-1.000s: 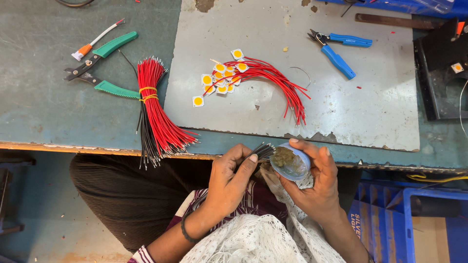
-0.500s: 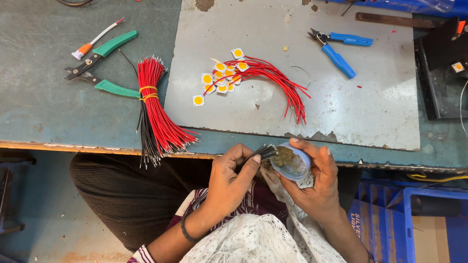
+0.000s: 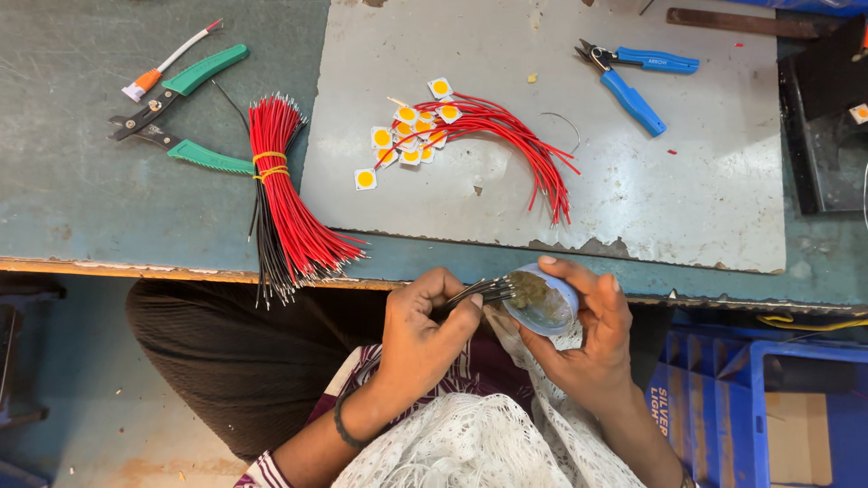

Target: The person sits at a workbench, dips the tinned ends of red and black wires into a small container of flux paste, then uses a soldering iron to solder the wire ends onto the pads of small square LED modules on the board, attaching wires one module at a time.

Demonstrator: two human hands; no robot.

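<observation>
Green workbench (image 3: pixel 81 208) carries grey plate (image 3: pixel 705 208); green pliers (image 3: pixel 185 113); red wire bundle (image 3: pixel 285 199).

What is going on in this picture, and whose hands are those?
The camera sits on a person's head and looks down, so you see that person's own two hands and lap. The left hand pinches a small bunch of thin dark wires. The right hand holds a little round blue tub with brownish paste inside, and the wire tips are at the paste. On the workbench lies a tied bundle of red and black wires, green-handled pliers, and a small orange-and-white tool. On the grey metal sheet are red wires joined to small yellow-and-white squares, plus blue-handled cutters.
</observation>
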